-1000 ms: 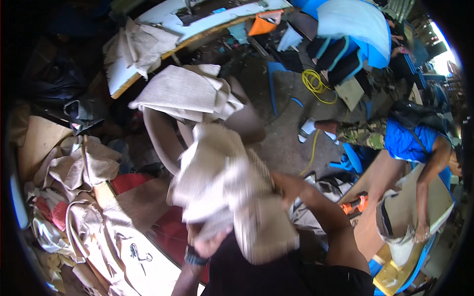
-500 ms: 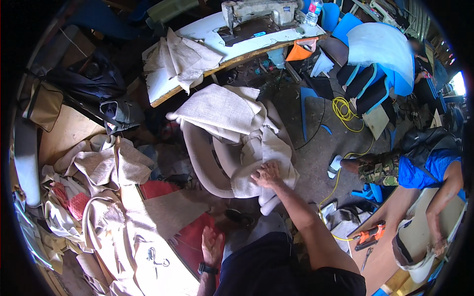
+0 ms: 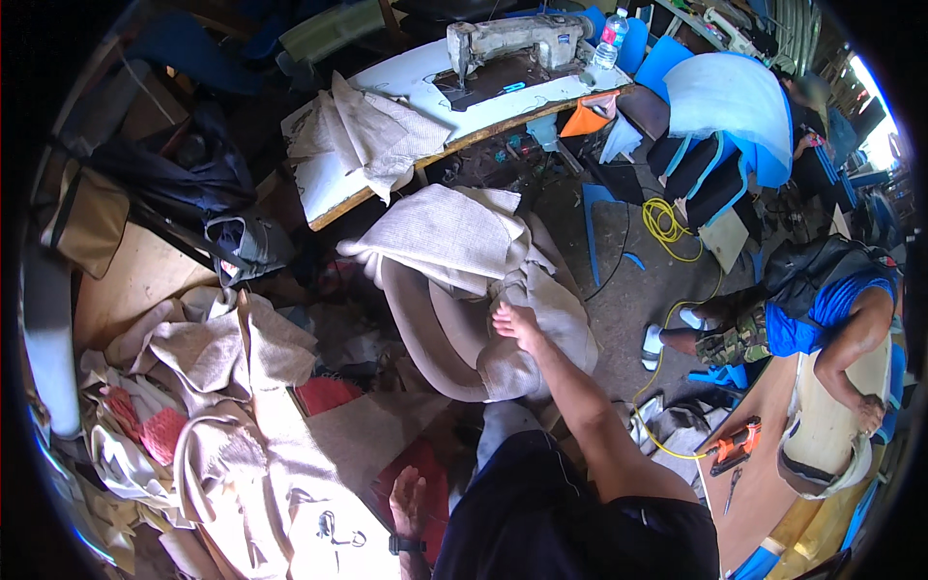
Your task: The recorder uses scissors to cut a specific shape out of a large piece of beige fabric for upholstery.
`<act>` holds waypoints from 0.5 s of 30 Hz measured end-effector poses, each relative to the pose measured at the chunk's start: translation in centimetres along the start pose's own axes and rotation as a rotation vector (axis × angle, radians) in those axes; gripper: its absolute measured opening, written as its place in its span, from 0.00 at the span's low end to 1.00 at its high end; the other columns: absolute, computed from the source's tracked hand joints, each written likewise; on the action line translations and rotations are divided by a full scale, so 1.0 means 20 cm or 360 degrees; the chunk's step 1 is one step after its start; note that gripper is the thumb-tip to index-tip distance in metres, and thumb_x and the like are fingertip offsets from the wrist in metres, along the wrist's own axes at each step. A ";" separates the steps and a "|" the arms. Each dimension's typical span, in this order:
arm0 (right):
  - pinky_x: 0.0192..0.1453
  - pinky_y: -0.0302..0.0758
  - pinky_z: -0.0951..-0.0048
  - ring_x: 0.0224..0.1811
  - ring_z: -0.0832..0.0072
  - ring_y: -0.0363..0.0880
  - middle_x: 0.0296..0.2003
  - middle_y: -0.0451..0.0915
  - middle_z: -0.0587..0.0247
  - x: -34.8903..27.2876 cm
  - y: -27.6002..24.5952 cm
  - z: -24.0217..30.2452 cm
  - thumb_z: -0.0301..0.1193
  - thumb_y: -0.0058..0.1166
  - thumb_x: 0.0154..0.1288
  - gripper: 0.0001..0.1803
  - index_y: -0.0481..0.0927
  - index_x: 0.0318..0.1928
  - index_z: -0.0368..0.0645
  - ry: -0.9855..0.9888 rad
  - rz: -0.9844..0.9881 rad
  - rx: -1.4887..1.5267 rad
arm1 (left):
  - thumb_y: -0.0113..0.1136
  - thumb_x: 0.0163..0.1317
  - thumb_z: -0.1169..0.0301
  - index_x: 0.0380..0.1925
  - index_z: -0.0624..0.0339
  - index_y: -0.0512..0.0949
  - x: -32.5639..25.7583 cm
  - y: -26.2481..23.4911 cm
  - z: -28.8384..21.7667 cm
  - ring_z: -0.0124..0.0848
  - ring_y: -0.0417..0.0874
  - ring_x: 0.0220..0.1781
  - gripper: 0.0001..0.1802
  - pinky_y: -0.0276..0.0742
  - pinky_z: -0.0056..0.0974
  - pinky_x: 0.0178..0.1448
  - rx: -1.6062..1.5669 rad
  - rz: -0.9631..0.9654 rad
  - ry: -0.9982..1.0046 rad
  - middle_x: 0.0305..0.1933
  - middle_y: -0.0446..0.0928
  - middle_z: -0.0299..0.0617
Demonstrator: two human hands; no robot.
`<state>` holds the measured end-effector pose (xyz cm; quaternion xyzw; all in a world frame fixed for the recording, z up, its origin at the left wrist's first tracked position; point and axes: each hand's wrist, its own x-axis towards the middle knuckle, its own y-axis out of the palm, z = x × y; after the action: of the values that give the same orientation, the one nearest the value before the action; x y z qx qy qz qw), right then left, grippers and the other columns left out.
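A padded, rounded seat frame in beige stands before me. Beige woven fabric is draped across its far part, and more bunched cloth covers its right side. Over that cloth is my right hand, fingers stretched out and holding nothing; whether it touches the cloth I cannot tell. My left hand, with a dark watch at the wrist, is open and empty, low beside my body. Scissors lie near it on a brightly lit, fabric-covered surface.
A sewing machine and folded cloth are on the white table ahead. Loose fabric is heaped at left. Yellow hose crosses the floor. At right, a co-worker handles a panel near an orange tool.
My right hand has lifted from its flat press on the cloth and moved slightly away from me. My left hand has lowered. The co-worker's arm has shifted. The view has moved slightly.
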<state>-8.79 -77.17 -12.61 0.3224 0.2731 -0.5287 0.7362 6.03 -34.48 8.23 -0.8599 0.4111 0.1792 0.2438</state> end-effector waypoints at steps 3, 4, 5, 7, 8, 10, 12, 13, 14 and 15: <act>0.56 0.80 0.52 0.47 0.57 0.82 0.47 0.80 0.45 0.25 0.20 0.10 0.44 0.58 0.69 0.28 0.67 0.55 0.33 0.0027 0.0283 0.1020 | 0.61 0.68 0.69 0.56 0.70 0.75 0.05 0.05 -0.07 0.35 0.79 0.58 0.21 0.75 0.39 0.63 -0.0076 -0.0054 0.0052 0.54 0.80 0.49; 0.57 0.80 0.50 0.46 0.57 0.82 0.47 0.80 0.46 0.34 0.26 0.14 0.43 0.57 0.70 0.27 0.67 0.54 0.32 0.0120 0.0366 0.1231 | 0.61 0.68 0.69 0.56 0.70 0.75 0.08 0.08 -0.10 0.35 0.79 0.58 0.21 0.75 0.39 0.63 -0.0069 -0.0104 0.0033 0.54 0.80 0.49; 0.57 0.80 0.48 0.47 0.58 0.81 0.46 0.80 0.47 0.41 0.33 0.17 0.44 0.57 0.70 0.27 0.67 0.55 0.34 0.0140 0.0319 0.1364 | 0.61 0.68 0.69 0.56 0.69 0.75 0.12 0.13 -0.15 0.35 0.79 0.58 0.20 0.75 0.39 0.63 -0.0107 -0.0120 0.0058 0.54 0.80 0.49; 0.53 0.81 0.48 0.47 0.60 0.81 0.45 0.80 0.51 0.55 0.41 0.22 0.43 0.60 0.68 0.24 0.71 0.55 0.42 0.0194 0.0096 0.1538 | 0.60 0.68 0.70 0.56 0.69 0.75 0.23 0.22 -0.25 0.35 0.79 0.58 0.19 0.75 0.39 0.63 -0.0118 -0.0142 0.0083 0.55 0.80 0.48; 0.53 0.81 0.48 0.47 0.60 0.81 0.45 0.80 0.51 0.60 0.44 0.25 0.43 0.60 0.68 0.24 0.71 0.55 0.42 0.0260 0.0057 0.1557 | 0.60 0.69 0.71 0.56 0.69 0.75 0.28 0.28 -0.31 0.34 0.78 0.59 0.19 0.75 0.39 0.63 -0.0253 -0.0086 0.0054 0.56 0.79 0.48; 0.49 0.82 0.51 0.47 0.63 0.81 0.45 0.81 0.58 0.60 0.48 0.31 0.39 0.62 0.66 0.20 0.75 0.54 0.48 0.0060 -0.0192 0.1744 | 0.61 0.67 0.72 0.56 0.68 0.74 0.40 0.37 -0.47 0.37 0.78 0.60 0.20 0.73 0.41 0.65 -0.0092 -0.0014 0.0065 0.57 0.78 0.49; 0.46 0.81 0.58 0.45 0.67 0.81 0.43 0.82 0.64 0.48 0.54 0.45 0.35 0.62 0.64 0.17 0.78 0.52 0.49 -0.0092 -0.0152 0.1691 | 0.65 0.62 0.73 0.59 0.67 0.73 0.58 0.45 -0.69 0.46 0.75 0.63 0.25 0.69 0.46 0.68 0.0523 -0.0055 0.0383 0.60 0.76 0.53; 0.46 0.80 0.61 0.44 0.68 0.81 0.43 0.82 0.64 0.35 0.57 0.52 0.35 0.61 0.65 0.16 0.79 0.52 0.48 -0.0446 -0.0074 0.1117 | 0.68 0.58 0.74 0.61 0.66 0.71 0.66 0.48 -0.79 0.50 0.73 0.66 0.30 0.66 0.49 0.71 0.0850 -0.0128 0.0714 0.62 0.74 0.55; 0.47 0.79 0.63 0.44 0.69 0.82 0.43 0.83 0.64 0.19 0.61 0.61 0.35 0.60 0.65 0.16 0.79 0.52 0.46 -0.0680 -0.0071 0.0531 | 0.70 0.53 0.74 0.64 0.65 0.68 0.75 0.51 -0.89 0.52 0.69 0.69 0.36 0.64 0.51 0.72 0.0957 -0.0234 0.0800 0.66 0.71 0.55; 0.50 0.78 0.64 0.45 0.66 0.82 0.43 0.83 0.59 -0.01 0.65 0.68 0.36 0.59 0.66 0.17 0.79 0.51 0.43 -0.0843 0.0191 -0.0163 | 0.72 0.48 0.74 0.67 0.64 0.65 0.84 0.53 -0.98 0.53 0.65 0.72 0.43 0.61 0.53 0.72 0.1092 -0.0361 0.0949 0.69 0.67 0.56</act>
<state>4.38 -84.35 -1.25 0.1508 0.0779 -0.5354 0.8274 9.65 -61.74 12.78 -0.7831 0.4022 -0.2497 0.4033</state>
